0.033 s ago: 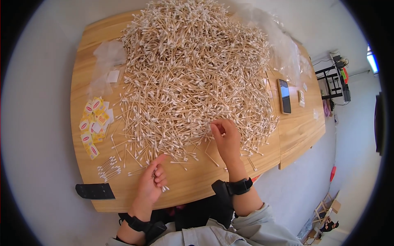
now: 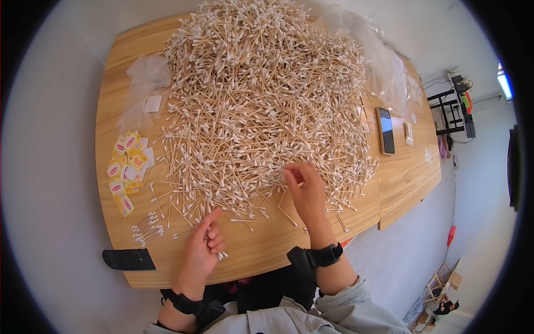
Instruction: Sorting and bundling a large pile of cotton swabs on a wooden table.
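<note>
A great heap of cotton swabs [image 2: 267, 100], thin wooden sticks with white tips, covers the middle of the table. My left hand [image 2: 204, 242] is at its near edge, fingers curled round a few cotton swabs [image 2: 223, 255] whose white tips poke out below the palm. Its index finger reaches out toward loose swabs at the heap's edge. Over the near right part of the heap, my right hand [image 2: 307, 189] bends its fingers, thumb and index tips close together in a pinch. Whatever lies between those tips is too small to make out.
A small bundle of swabs [image 2: 148, 229] lies at the left, near a black strip [image 2: 129, 260] jutting past the table edge. Yellow-and-white paper cards [image 2: 127, 170] lie behind it. Clear plastic bags [image 2: 146, 83] flank the heap. A phone [image 2: 385, 131] rests on the right.
Both hands have shifted very slightly to the left. The heap, cards and bundle look the same.
</note>
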{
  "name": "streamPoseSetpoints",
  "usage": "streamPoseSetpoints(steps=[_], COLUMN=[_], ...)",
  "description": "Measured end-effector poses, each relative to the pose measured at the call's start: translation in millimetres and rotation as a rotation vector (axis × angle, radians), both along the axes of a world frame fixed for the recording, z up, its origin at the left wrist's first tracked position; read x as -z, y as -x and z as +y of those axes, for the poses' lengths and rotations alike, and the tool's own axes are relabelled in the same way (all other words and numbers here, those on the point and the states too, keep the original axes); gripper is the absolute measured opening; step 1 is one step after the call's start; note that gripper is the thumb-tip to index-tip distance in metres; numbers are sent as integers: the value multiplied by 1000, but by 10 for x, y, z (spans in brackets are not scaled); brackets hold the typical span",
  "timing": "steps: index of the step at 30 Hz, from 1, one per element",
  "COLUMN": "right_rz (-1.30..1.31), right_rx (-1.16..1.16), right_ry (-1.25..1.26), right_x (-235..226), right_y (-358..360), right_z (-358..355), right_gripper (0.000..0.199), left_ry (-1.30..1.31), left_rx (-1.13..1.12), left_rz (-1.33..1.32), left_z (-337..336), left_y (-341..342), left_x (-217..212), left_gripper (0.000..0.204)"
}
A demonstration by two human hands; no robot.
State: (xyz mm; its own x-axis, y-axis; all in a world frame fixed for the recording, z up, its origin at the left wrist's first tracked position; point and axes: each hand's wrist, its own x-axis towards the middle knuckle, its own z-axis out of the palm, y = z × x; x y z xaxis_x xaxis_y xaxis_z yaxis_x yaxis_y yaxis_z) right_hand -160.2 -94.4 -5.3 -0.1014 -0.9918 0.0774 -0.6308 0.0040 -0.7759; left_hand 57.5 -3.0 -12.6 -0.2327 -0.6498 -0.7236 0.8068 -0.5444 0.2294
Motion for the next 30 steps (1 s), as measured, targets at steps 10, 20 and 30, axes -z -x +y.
streamPoseSetpoints(steps=[10,20,30], right_rz=[291,95,139], right_rx=[-209,-51,167], right_ry=[-336,-185,-78], right_x=[-163,-84,291], right_y=[-115,-29,489], right_z=[776,1087,1056], right_gripper=[32,29,16], left_ry=[8,-39,-62], left_rx=[12,47,111], left_rz=[15,38,58], left_z=[179,388,431], left_y=[-123,-116,112], left_x=[-84,-22,-44], left_gripper=[24,20,19])
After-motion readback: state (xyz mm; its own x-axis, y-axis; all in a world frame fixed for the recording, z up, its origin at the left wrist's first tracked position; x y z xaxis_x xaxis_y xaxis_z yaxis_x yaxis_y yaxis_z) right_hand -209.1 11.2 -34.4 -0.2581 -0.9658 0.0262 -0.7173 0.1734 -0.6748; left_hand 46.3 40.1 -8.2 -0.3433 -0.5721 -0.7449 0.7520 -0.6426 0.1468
